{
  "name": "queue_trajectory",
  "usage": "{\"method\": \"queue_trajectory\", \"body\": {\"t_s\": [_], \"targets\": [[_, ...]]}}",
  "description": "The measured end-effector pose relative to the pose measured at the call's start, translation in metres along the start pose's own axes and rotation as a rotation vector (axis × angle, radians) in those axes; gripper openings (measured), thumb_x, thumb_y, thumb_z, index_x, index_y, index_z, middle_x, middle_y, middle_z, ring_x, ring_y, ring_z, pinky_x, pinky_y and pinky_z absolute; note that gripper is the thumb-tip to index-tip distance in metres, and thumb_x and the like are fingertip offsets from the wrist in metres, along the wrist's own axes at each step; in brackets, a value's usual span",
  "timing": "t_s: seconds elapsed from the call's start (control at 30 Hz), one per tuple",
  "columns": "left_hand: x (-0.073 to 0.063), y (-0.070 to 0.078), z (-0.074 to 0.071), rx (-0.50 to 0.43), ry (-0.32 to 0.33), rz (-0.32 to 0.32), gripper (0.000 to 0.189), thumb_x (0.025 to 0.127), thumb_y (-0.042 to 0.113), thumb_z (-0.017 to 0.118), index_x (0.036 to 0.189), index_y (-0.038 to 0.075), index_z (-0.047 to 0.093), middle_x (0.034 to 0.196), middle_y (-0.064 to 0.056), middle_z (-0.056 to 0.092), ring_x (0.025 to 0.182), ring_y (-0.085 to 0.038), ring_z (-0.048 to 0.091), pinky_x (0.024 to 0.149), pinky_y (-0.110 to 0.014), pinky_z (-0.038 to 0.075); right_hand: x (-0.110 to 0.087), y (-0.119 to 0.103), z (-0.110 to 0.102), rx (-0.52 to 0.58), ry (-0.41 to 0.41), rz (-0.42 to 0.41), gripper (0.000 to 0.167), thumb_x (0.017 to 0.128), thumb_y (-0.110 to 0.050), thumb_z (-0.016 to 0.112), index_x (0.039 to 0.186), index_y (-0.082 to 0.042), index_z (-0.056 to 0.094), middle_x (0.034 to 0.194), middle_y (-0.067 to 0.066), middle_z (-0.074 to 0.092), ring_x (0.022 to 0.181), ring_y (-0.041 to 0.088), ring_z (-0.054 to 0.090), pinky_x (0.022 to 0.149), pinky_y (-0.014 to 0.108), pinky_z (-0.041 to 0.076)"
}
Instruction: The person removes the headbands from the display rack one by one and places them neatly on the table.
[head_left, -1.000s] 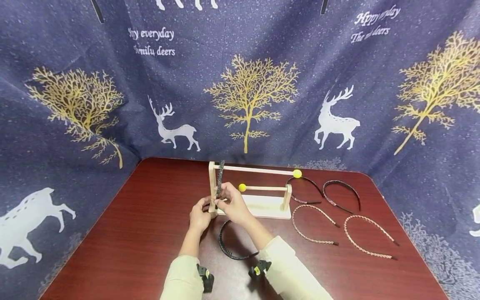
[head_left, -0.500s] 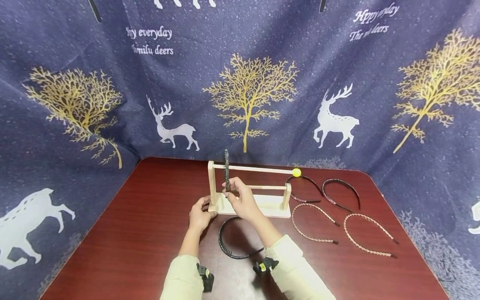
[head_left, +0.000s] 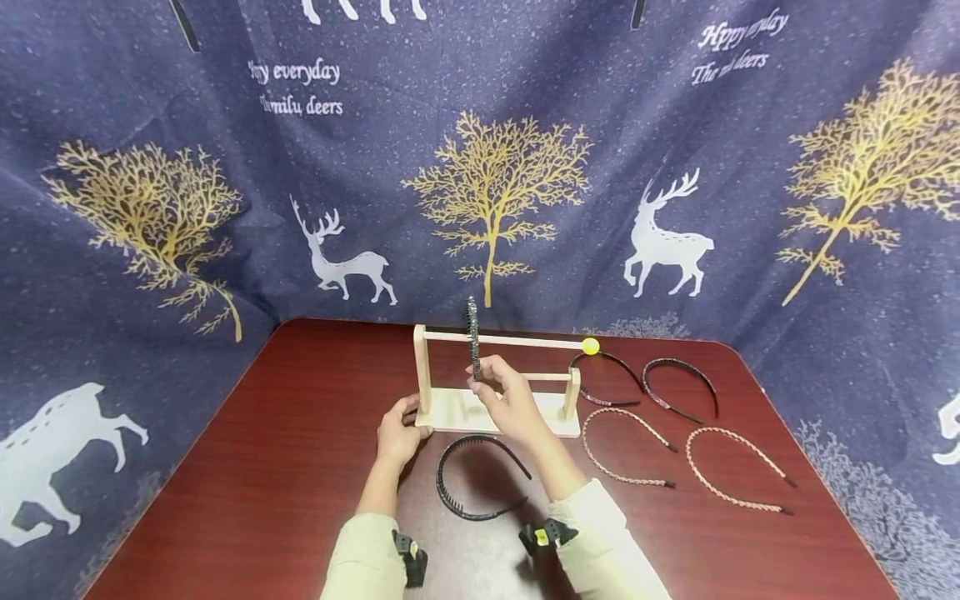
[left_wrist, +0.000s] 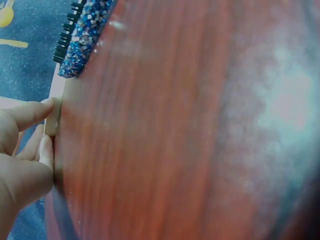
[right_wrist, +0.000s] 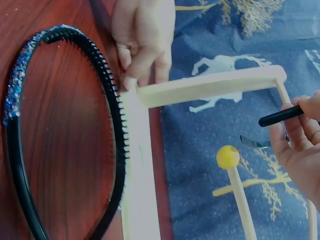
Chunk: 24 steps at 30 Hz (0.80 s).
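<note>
In the head view my right hand [head_left: 513, 400] pinches a dark glittery headband [head_left: 473, 333] near its lower end. The headband stands upright and crosses the upper rod [head_left: 525, 341] of a wooden stand [head_left: 423, 367]. Its dark tips show by the fingers in the right wrist view. My left hand [head_left: 401, 429] grips the left end of the stand's base, thumb and fingers on the wood [left_wrist: 53, 117] in the left wrist view. Closer to me, a black toothed headband [head_left: 448, 500] with blue glitter [right_wrist: 12, 90] lies on the table. My right hand hides part of the lower rod.
Two braided headbands [head_left: 637, 481] and two dark headbands [head_left: 648, 387] lie on the table right of the stand. A yellow ball [head_left: 591, 347] caps the upper rod's right end. A blue patterned cloth [head_left: 420, 167] hangs behind the table.
My right hand has moved the headband rightward along the upper rod, away from the left post. My left hand has stayed at the base. The toothed headband on the table is now less covered.
</note>
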<state>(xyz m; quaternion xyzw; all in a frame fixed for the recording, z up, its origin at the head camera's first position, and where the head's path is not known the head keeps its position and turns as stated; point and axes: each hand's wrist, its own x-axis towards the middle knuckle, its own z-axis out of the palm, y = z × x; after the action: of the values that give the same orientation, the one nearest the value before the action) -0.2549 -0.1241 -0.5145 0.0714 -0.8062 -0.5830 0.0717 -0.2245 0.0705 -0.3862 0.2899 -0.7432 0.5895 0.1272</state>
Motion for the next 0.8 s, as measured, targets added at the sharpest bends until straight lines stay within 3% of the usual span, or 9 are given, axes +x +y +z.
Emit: {"method": "queue_trajectory", "body": {"t_s": [0.33,0.57,0.8], "targets": [[-0.001,0.002,-0.001,0.001,0.004,-0.001,0.06,0.067,-0.011,0.073,0.123,0.003,0.058,0.119,-0.016,0.059,0.103,-0.03,0.057,0.084,-0.042,0.047,-0.003,-0.002,-0.018,0.094,0.054,0.064,0.014,0.084,0.014,0.054,0.097,0.01,0.056,0.087,0.025,0.061,0.084,0.046,0.057,0.072,0.026,0.049],[-0.002,0.002,-0.002,-0.004,0.0,0.0,0.06,0.068,-0.012,0.072,0.124,0.003,0.057,0.12,-0.017,0.058,0.104,-0.031,0.057,0.083,-0.041,0.048,-0.007,-0.002,-0.031,0.113,0.102,0.045,0.016,0.083,0.016,0.052,0.098,0.013,0.057,0.083,0.023,0.061,0.079,0.021,0.061,0.07,0.024,0.047],[-0.002,0.002,-0.001,0.0,0.004,-0.005,0.06,0.067,-0.012,0.072,0.123,0.004,0.058,0.12,-0.016,0.058,0.104,-0.03,0.058,0.084,-0.041,0.048,-0.011,-0.002,-0.046,0.115,0.161,0.08,0.018,0.083,0.016,0.051,0.1,0.014,0.056,0.086,0.032,0.058,0.08,0.025,0.061,0.072,0.024,0.048]]}}
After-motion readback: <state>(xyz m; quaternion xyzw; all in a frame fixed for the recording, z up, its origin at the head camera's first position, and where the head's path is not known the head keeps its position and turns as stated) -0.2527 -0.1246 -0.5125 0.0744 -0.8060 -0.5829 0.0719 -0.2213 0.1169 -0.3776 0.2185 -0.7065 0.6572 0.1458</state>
